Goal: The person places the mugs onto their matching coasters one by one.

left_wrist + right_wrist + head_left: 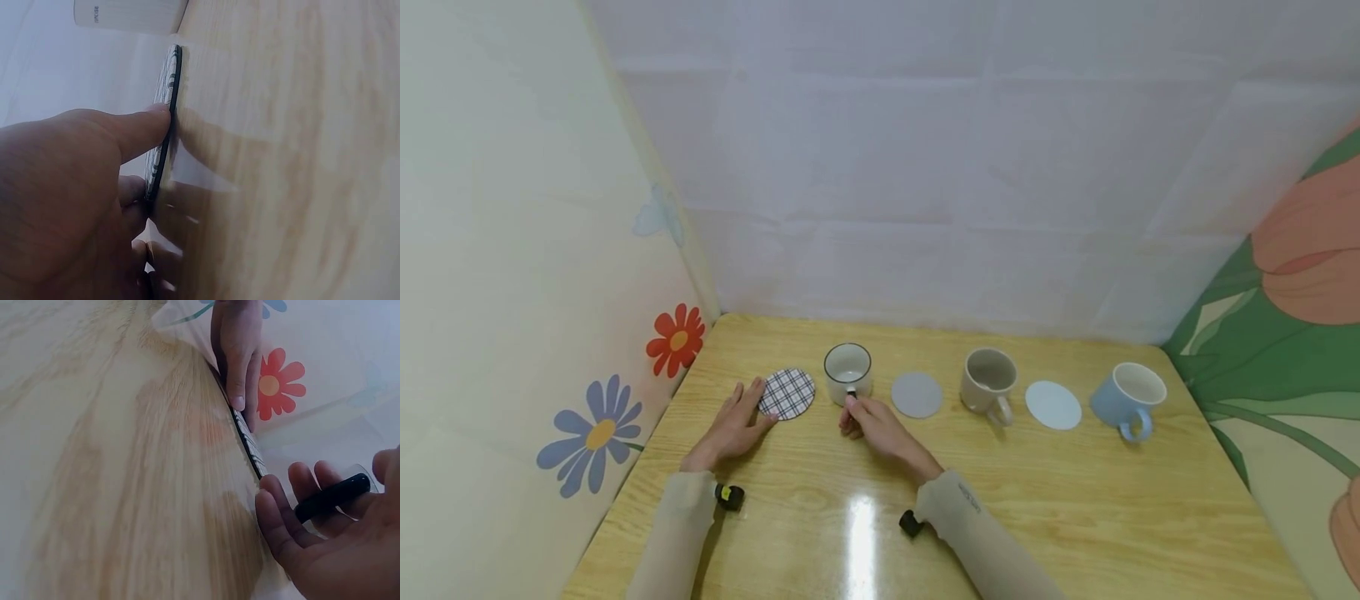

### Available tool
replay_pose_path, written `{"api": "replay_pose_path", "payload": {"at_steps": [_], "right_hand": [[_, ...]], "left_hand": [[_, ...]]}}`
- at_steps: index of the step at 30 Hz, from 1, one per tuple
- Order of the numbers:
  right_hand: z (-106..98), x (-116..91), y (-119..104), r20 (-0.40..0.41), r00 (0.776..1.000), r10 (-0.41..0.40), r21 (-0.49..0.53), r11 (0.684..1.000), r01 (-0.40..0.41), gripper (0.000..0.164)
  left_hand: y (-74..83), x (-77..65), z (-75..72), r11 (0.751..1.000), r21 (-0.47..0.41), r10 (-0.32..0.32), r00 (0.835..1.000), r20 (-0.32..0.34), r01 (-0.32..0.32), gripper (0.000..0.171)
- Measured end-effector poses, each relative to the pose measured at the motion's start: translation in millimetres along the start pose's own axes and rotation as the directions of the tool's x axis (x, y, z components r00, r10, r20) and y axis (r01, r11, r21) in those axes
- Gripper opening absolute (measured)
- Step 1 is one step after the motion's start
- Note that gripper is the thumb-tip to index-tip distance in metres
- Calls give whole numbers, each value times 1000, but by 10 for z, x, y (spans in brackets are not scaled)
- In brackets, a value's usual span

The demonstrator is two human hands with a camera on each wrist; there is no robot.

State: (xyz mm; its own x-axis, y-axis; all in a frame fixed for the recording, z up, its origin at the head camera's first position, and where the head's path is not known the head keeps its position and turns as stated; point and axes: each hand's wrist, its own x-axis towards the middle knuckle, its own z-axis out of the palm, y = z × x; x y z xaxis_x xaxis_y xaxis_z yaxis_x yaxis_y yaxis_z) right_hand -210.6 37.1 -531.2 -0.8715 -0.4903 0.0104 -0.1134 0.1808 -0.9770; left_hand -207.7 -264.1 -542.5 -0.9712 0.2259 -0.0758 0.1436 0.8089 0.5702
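Note:
A round checked coaster (787, 393) with a dark edge lies at the left of the row. My left hand (735, 427) is at its near left side, fingers spread fairly straight along the rim. In the left wrist view the thumb (140, 131) touches the coaster's edge (165, 94). Just right of it stands a white mug (847, 372) with a black rim, upright. My right hand (880, 427) pinches its handle, which faces me. The right wrist view shows the black handle (334, 497) between curled fingers.
Rightward along the wooden table (805, 517) come a grey coaster (917, 395), a beige mug (987, 383), a pale blue coaster (1053, 405) and a blue mug (1116, 400). A white cloth wall (925, 208) stands behind, with flowered sheets at both sides.

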Motion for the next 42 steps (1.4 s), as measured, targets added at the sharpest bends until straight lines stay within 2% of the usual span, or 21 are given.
{"api": "replay_pose_path", "payload": {"at_steps": [6,12,21,26,36,42], "right_hand": [[32,20,52,-35,999,-23,38,999,25,59],[47,26,73,-85,996,-16,46,999,20,54],[3,-118,-267,-93,995,-21,76,997,28,47],[1,-140,-307,-120,993,-21,93,995,32,46],[-28,-148,-311,-78,997,-7,106,994,15,48],[0,-159,-339,-93,996,-11,85,996,19,46]], "left_hand": [[8,-11,0,1000,2,3,1000,3,-3,74],[3,9,13,1000,3,-2,1000,4,2,74],[-9,39,26,1000,10,0,1000,-1,0,75],[-15,39,32,1000,15,6,1000,-8,-6,75],[-28,36,32,1000,9,0,1000,-4,0,74],[-9,14,26,1000,21,8,1000,-16,-8,75]]}}
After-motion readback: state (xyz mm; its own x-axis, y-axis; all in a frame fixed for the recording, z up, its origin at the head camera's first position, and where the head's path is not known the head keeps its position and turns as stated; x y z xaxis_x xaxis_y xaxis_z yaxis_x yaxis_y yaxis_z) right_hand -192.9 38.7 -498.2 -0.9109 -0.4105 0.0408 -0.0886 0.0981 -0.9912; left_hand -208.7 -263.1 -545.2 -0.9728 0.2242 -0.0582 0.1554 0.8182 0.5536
